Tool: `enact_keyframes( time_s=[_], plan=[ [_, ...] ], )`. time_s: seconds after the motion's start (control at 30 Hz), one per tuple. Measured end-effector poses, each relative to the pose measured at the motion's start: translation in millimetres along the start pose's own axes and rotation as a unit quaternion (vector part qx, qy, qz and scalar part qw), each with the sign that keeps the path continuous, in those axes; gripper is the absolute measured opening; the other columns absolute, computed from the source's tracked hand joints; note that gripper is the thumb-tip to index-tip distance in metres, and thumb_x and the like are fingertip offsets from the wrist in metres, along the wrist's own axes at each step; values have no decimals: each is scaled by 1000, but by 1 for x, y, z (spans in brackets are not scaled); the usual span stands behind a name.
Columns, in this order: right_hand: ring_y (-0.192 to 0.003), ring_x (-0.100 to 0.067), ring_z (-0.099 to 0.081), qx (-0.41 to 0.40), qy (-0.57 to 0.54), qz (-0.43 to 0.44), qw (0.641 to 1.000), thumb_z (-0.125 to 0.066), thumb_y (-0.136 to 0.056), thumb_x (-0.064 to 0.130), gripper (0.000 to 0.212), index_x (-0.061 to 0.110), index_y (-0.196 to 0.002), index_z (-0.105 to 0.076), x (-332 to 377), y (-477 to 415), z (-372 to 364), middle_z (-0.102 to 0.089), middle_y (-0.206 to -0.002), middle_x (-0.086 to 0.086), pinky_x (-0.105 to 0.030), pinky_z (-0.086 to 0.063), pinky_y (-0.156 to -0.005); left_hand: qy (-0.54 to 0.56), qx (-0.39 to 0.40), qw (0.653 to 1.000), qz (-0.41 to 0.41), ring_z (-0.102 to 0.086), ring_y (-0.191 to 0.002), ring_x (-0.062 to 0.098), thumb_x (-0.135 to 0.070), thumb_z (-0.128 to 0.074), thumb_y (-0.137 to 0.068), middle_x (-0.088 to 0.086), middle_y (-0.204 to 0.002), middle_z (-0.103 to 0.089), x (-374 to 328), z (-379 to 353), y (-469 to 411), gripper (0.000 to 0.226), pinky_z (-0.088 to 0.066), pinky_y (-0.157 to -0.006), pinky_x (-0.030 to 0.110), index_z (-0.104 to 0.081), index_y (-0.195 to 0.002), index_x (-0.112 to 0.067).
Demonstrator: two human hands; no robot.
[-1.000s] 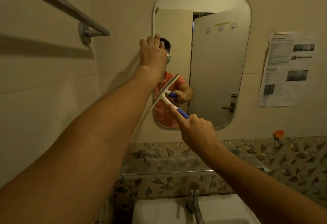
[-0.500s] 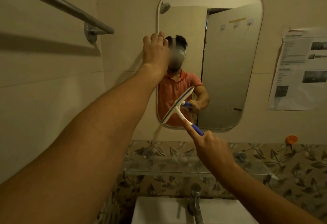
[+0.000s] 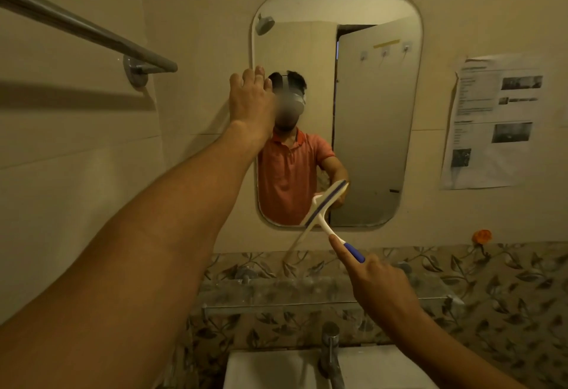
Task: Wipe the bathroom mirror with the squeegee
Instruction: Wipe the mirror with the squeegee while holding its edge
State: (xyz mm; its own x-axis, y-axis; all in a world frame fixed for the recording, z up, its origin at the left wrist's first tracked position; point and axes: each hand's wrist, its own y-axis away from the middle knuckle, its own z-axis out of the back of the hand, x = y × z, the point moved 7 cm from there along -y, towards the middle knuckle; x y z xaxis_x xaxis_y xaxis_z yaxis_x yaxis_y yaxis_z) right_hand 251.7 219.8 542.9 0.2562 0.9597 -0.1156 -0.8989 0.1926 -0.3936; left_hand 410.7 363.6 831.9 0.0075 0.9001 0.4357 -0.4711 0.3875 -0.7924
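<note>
The bathroom mirror (image 3: 375,130), a rounded rectangle, hangs on the beige tiled wall. My right hand (image 3: 379,284) grips the blue and white handle of the squeegee (image 3: 325,207), index finger stretched along it. The blade lies tilted against the glass at the mirror's lower edge, its lower end overhanging onto the wall. My left hand (image 3: 250,102) rests with fingers spread on the mirror's left edge at mid height, holding nothing. The mirror reflects a person in an orange shirt and an open door.
A metal towel bar (image 3: 92,30) juts from the left wall. A glass shelf (image 3: 307,296) runs below the mirror, above a tap (image 3: 330,355) and white basin (image 3: 276,370). Printed papers (image 3: 495,121) hang at right, an orange flower (image 3: 482,236) beneath them.
My right hand has drawn the squeegee down and to the right across the glass, from mid height to the mirror's bottom edge. My left hand has stayed on the left edge.
</note>
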Motion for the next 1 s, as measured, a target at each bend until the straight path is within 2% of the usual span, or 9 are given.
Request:
enact_keyframes(
  time_s=[0.1, 0.17, 0.3, 0.4, 0.47, 0.53, 0.77, 0.93, 1.0],
  plan=[
    [-61, -9, -51, -4, -12, 1, 1000, -46, -106, 22, 100, 41, -136, 47, -2, -1, 15, -48, -92, -2, -22, -51, -61, 13, 7, 1000, 3, -41, -130, 31, -51, -69, -82, 10, -160, -31, 0, -1, 0, 84, -36, -100, 44, -39, -152, -15],
    [-55, -9, -53, -66, -42, -4, 997, -46, -106, 27, 98, 44, -140, 45, -8, -6, 42, -52, -81, 2, -22, -52, -53, 17, 7, 1000, 7, -42, -129, 31, -51, -68, -83, 10, -160, -32, 1, -2, 0, 82, -36, -99, 44, -39, -152, -15],
    [-41, -11, -47, -212, -134, -25, 968, -38, -108, 34, 77, 50, -151, 25, -24, -32, 123, -48, -61, 3, -27, -50, -39, 26, -1, 1000, 7, -43, -126, 29, -50, -60, -90, 10, -158, -34, 1, -2, -1, 73, -36, -98, 43, -41, -151, -15],
    [-48, -21, -54, -250, -177, -69, 950, -29, -108, 40, 61, 47, -157, 6, -39, -67, 180, -53, -63, -4, -42, -55, -46, 35, -1, 999, 7, -42, -127, 29, -53, -62, -86, 9, -159, -33, 1, -5, -3, 79, -36, -99, 44, -38, -152, -15],
    [-53, -23, -56, -274, -223, -91, 931, -31, -108, 38, 56, 45, -158, -7, -46, -87, 213, -55, -67, -6, -41, -54, -48, 38, -5, 999, 11, -40, -128, 29, -53, -66, -82, 9, -159, -32, 2, -6, -4, 85, -35, -98, 44, -37, -152, -15],
    [-54, -20, -55, -296, -252, -95, 917, -34, -109, 34, 56, 43, -159, -10, -49, -107, 241, -56, -70, -6, -38, -52, -50, 45, -8, 999, 10, -40, -127, 29, -51, -68, -80, 10, -158, -32, 2, -7, -4, 86, -35, -98, 43, -37, -152, -15],
    [-58, -16, -51, -309, -231, -149, 910, -36, -109, 25, 62, 39, -162, -6, -46, -145, 295, -53, -74, -6, -29, -37, -46, 54, -19, 998, 11, -39, -127, 28, -52, -68, -81, 10, -157, -30, 3, -11, -4, 85, -34, -99, 42, -37, -151, -16],
    [-56, -15, -47, -289, -235, -171, 912, -35, -108, 22, 65, 37, -162, -1, -31, -129, 272, -52, -71, -6, -30, -36, -47, 48, -29, 998, -2, -43, -125, 28, -55, -67, -79, 10, -156, -33, 4, -9, -3, 86, -37, -98, 43, -39, -150, -16],
    [-55, -15, -47, -283, -248, -166, 911, -35, -108, 27, 64, 37, -162, -2, -20, -113, 251, -51, -71, -5, -31, -36, -47, 43, -24, 999, -6, -43, -126, 29, -59, -69, -76, 10, -157, -32, 5, -9, -3, 91, -37, -99, 43, -39, -151, -16]
  ],
)
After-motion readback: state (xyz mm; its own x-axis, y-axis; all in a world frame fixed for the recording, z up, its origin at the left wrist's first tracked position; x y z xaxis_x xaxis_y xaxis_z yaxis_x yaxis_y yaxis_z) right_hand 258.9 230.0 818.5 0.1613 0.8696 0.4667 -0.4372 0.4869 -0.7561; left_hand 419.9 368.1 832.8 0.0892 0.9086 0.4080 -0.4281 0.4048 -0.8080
